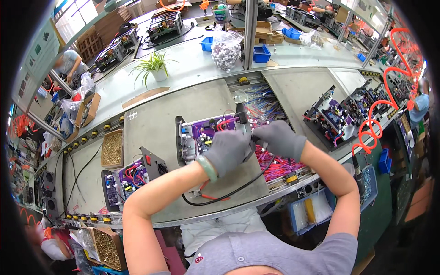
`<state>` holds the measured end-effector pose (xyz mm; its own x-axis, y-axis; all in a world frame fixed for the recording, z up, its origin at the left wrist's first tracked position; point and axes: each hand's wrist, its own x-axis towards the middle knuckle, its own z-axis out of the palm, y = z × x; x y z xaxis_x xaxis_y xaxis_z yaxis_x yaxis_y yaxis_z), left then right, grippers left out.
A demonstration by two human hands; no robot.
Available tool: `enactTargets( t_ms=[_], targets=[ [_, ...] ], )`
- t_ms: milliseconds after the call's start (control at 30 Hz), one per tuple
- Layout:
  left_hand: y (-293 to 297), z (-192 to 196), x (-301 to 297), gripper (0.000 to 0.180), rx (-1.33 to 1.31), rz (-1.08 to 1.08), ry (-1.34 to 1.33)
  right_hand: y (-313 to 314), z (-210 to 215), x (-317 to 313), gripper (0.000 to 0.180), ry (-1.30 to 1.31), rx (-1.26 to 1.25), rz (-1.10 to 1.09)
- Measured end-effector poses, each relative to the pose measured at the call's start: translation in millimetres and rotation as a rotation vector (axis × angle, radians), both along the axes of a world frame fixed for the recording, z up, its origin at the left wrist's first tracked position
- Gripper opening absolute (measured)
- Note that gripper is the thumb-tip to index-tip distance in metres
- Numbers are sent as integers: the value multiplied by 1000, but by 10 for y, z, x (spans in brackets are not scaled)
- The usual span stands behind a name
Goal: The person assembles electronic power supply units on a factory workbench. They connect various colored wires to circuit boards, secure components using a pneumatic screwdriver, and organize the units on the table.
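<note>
Both my hands wear grey gloves over an open grey chassis with a purple circuit board (201, 133) on a grey pallet (156, 123). My left hand (228, 151) grips the body of a black electric screwdriver (242, 118) that stands upright over the board's right end. My right hand (278, 139) is closed beside it, fingertips at the tool and the red wires there; what it pinches is hidden. The tool's black cable (229, 195) loops down toward the pallet's front edge.
A second purple board unit with a black panel (133, 176) lies to the left, beside a tray of brass screws (112, 147). More units (337, 117) wait at right. Bundles of pink and blue wires (275, 165) lie under my right arm. A bin of bags (309, 211) hangs below the bench.
</note>
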<state>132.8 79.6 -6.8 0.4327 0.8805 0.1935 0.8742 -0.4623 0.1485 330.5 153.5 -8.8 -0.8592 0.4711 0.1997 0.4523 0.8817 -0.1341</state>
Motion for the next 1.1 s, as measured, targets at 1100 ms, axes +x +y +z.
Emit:
enactTargets(
  t_ms=[1100],
  targets=[
    [246, -85, -255, 18, -268, -173, -485, 215, 281, -206, 15, -418, -337, 24]
  ],
)
